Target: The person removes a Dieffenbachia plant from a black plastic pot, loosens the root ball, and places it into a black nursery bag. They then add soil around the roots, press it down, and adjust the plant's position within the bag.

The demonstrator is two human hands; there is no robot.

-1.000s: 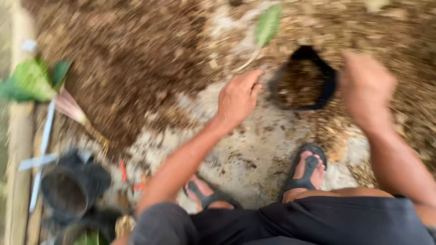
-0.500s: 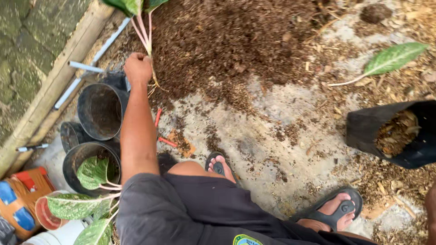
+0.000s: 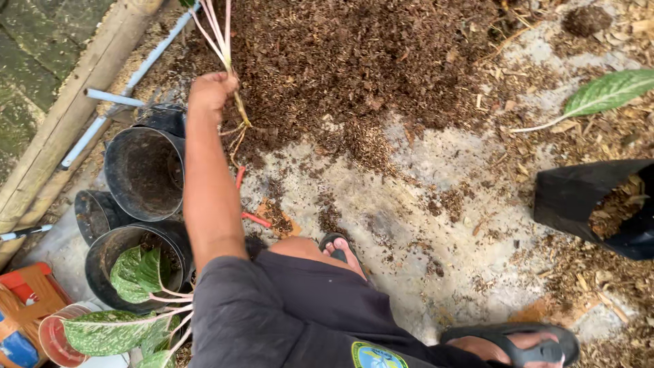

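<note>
Since the earlier frame, left hand [image 3: 212,92] is lifting slightly higher, fist closing around pink-stemmed plant [image 3: 219,37]. Pale roots are dangling below the grip, beside black pot [image 3: 143,170]. Right hand is out of view.

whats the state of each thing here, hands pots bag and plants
left hand: closed around the plant stems
plant stems: held up, bare roots hanging below the fist
black bag: lying on its side, mouth open, partly filled with mulch
upper black pot: empty
lower black pot: holds leafy cuttings
loose leaf: lying on the ground
</note>
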